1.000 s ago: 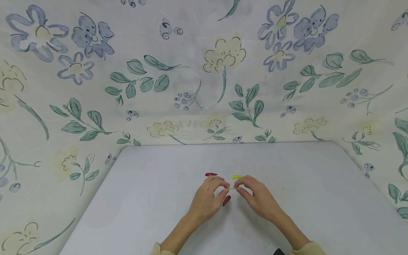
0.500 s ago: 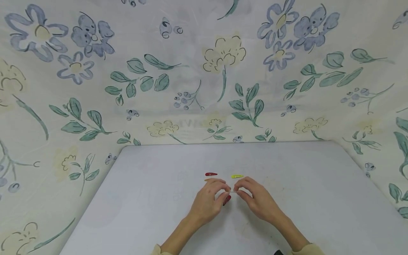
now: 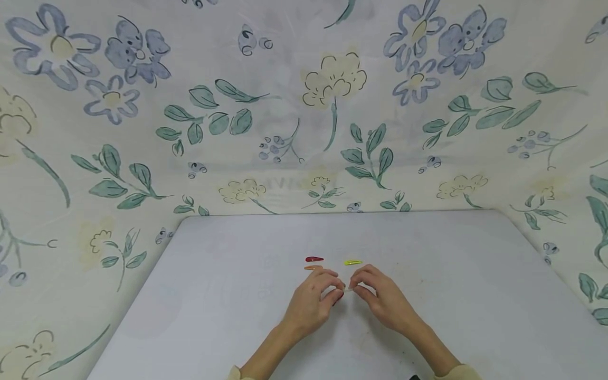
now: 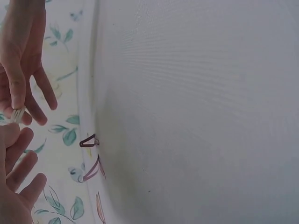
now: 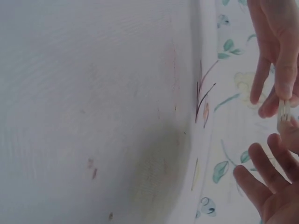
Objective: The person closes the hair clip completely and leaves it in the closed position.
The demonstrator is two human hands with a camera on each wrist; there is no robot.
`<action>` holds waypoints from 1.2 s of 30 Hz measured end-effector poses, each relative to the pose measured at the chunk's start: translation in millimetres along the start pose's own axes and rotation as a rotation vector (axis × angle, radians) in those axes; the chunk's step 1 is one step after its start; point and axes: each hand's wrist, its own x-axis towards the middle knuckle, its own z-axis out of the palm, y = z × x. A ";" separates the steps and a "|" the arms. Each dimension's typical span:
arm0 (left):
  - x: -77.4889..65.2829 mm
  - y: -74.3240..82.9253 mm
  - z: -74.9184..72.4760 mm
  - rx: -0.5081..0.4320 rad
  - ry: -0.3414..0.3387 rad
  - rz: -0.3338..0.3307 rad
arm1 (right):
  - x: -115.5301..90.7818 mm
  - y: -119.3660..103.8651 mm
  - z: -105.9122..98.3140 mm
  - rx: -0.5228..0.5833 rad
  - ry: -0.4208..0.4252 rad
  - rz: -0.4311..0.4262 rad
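Between my two hands is a small whitish hair clip (image 3: 347,289), its slotted frame clearer in the left wrist view (image 4: 17,115). My left hand (image 3: 310,302) pinches one end between thumb and fingertips. At the other end, my right hand (image 3: 382,296) pinches it too, its remaining fingers spread in the right wrist view. A red snap hair clip (image 3: 314,259) and an orange hair clip (image 3: 312,267) lie beyond my left hand. Beyond the right fingers lies a yellow hair clip (image 3: 352,262). Another red clip is almost wholly hidden by my left fingers in the head view.
A white table (image 3: 228,253) spreads out under the hands, with a few tiny specks at the right. Floral cloth (image 3: 285,116) hangs behind it and along both sides. Something small and black (image 3: 415,377) pokes in at the bottom edge, by the right sleeve.
Both hands have come slightly toward me with the whitish clip held between them. The orange clip has come into sight, while the nearer red clip is now mostly covered by the left fingers.
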 end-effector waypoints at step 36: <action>-1.1 -4.5 -1.2 0.181 0.084 0.169 | 0.3 -8.5 2.8 0.009 -0.026 0.240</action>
